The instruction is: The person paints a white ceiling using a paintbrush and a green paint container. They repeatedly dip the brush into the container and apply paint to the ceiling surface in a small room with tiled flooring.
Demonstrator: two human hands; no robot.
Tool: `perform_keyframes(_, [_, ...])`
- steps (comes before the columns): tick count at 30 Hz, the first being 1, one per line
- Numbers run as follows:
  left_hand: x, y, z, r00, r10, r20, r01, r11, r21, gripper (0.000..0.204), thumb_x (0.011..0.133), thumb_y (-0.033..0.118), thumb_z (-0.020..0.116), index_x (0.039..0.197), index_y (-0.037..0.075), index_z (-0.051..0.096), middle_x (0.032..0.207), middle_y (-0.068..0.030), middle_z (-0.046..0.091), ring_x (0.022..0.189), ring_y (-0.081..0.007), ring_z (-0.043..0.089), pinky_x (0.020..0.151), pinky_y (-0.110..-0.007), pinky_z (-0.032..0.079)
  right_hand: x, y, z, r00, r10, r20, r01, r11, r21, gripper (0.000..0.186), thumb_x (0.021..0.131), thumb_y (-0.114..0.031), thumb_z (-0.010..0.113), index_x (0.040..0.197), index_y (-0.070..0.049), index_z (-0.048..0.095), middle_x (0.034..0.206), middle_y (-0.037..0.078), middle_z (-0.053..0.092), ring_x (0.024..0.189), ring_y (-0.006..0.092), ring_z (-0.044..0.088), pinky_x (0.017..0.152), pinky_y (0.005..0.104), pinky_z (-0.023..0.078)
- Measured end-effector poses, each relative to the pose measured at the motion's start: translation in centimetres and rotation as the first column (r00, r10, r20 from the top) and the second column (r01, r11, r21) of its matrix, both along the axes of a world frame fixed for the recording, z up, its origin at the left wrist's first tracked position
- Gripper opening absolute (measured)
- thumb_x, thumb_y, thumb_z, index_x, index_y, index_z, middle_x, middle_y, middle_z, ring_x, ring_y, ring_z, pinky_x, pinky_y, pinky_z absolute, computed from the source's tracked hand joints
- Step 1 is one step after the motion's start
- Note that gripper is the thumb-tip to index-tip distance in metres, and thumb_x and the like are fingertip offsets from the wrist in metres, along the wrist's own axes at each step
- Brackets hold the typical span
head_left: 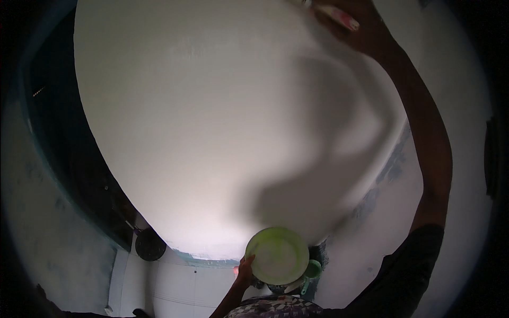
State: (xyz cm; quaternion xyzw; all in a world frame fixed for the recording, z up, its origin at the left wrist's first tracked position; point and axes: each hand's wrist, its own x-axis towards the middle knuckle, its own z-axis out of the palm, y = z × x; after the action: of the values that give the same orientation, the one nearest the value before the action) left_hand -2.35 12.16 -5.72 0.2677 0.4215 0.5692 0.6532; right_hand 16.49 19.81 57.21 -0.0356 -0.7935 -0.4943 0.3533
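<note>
My right hand [358, 26] is raised to the upper right, its fingers closed round a brush [342, 17] with a pale, red-marked handle. The brush's working end is at the top edge, by the white wall [201, 122], and cannot be made out. Low in front of me, my left hand [245, 269] grips the left rim of a round light-green basin [278, 254]. A whitish layer coats the inside of the basin. My arm and head cast a broad shadow on the wall.
Below the basin's right side is a green dipper [313, 270]. A dark doorway [58, 122] opens at left, with a round black object [150, 245] near its foot. Pale tiles [180, 283] cover the floor. The adjoining right wall [392, 212] has bluish patches.
</note>
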Motion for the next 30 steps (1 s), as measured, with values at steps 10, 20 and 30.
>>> perform_keyframes(10, [-3.6, -0.5, -1.5, 0.991, -0.024, 0.134, 0.030, 0.999, -0.045, 0.048, 0.087, 0.025, 0.055, 0.127, -0.001, 0.050, 0.113, -0.0138, 0.059, 0.101, -0.0251, 0.057, 0.089, -0.036, 0.046, -6.6, 0.6, -7.5, 0.950, -0.103, 0.295, 0.233, 0.864, -0.446, 0.020, 0.073, -0.007, 0.072, 0.092, -0.006, 0.067, 0.091, 0.008, 0.067, 0.075, 0.0263, 0.062, 0.077, 0.0367, 0.052])
perform_keyframes(20, [-7.4, -1.8, -2.6, 0.994, -0.034, 0.104, 0.044, 0.995, -0.092, 0.050, 0.086, 0.025, 0.057, 0.127, -0.001, 0.049, 0.109, -0.0151, 0.061, 0.097, -0.0275, 0.059, 0.085, -0.040, 0.049, -9.0, 3.1, 5.5, 0.998, -0.045, -0.044, 0.045, 0.999, -0.001, 0.020, 0.082, -0.012, 0.070, 0.099, -0.002, 0.066, 0.096, 0.014, 0.067, 0.087, 0.0250, 0.066, 0.083, 0.0339, 0.051])
perform_keyframes(30, [-11.1, -4.3, -6.3, 0.996, -0.048, -0.074, 0.044, 0.998, -0.055, 0.060, 0.089, 0.040, 0.056, 0.128, -0.004, 0.048, 0.129, -0.0165, 0.050, 0.112, -0.0250, 0.052, 0.099, -0.039, 0.041, -14.6, 1.0, -6.2, 0.936, -0.206, 0.286, 0.342, 0.721, -0.602, 0.010, 0.077, -0.006, 0.069, 0.084, -0.009, 0.063, 0.083, 0.007, 0.065, 0.079, 0.0254, 0.060, 0.080, 0.0377, 0.049])
